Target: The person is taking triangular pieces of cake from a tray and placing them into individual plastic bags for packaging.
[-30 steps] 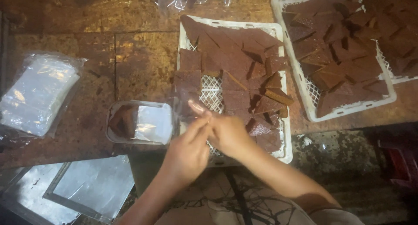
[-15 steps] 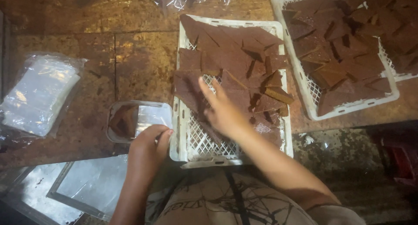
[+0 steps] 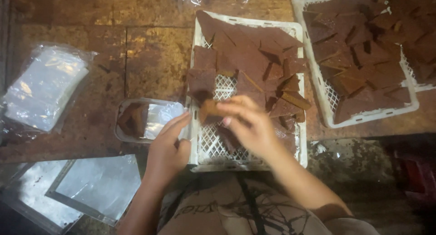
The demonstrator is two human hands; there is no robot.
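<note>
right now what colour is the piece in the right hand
Reddish brown, like the slabs in the white crate. The right hand holds the piece in the head view.

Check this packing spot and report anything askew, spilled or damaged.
Nothing is spilled. The brown slabs lie jumbled and overlapping in the white crate, some tilted on edge. The right hand holds one piece; the left hand touches the clear tray.
</note>
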